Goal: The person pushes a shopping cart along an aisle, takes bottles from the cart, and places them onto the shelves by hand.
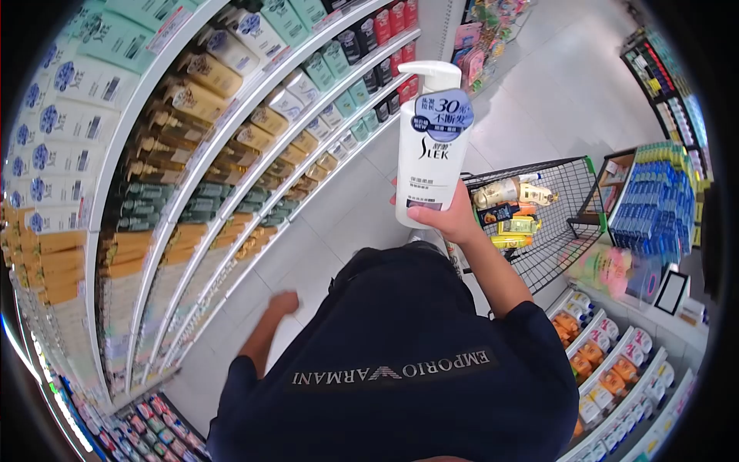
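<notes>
In the head view, my right hand [450,215] grips a white pump bottle [431,165] near its base, holding it upright in front of me. The bottle has a SLEK label, a pump top and a round purple tag reading 30. Down by my side, my left hand [284,302] is curled and a little blurred, with nothing visible in it. Beyond my right forearm stands a wire shopping cart [566,223]. Inside it lie several bottles, among them a cream one [536,194] and a yellow one [517,225].
A long shelf unit [165,154] curves along my left, filled with bottles and boxes in rows. On the right are a display of blue packs [653,204] and a low rack of orange and white bottles [612,381]. Pale floor tiles [331,215] run between the shelves.
</notes>
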`<state>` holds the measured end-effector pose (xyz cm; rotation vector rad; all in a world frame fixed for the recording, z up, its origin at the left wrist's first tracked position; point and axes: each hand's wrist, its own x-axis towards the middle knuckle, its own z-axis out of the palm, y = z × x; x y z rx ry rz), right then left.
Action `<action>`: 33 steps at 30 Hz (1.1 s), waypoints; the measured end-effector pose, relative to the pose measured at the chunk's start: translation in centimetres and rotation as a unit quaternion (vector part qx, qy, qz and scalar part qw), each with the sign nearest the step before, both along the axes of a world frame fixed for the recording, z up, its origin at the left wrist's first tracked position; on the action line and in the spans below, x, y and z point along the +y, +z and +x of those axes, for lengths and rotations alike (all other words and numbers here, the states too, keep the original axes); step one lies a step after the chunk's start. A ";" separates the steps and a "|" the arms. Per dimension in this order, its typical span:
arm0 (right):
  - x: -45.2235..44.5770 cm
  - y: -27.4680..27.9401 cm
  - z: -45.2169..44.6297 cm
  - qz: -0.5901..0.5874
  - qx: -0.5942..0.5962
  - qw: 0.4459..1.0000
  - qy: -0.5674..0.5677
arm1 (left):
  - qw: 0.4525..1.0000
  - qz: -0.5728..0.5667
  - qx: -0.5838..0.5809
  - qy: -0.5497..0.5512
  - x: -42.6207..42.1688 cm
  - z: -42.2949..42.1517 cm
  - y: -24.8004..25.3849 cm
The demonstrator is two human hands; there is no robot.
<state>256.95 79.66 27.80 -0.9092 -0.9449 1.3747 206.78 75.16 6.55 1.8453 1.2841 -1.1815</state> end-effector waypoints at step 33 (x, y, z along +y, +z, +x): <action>18.2 -5.0 -11.5 -0.055 -0.083 0.968 0.232 | 0.496 0.320 -0.693 0.414 25.8 21.7 22.2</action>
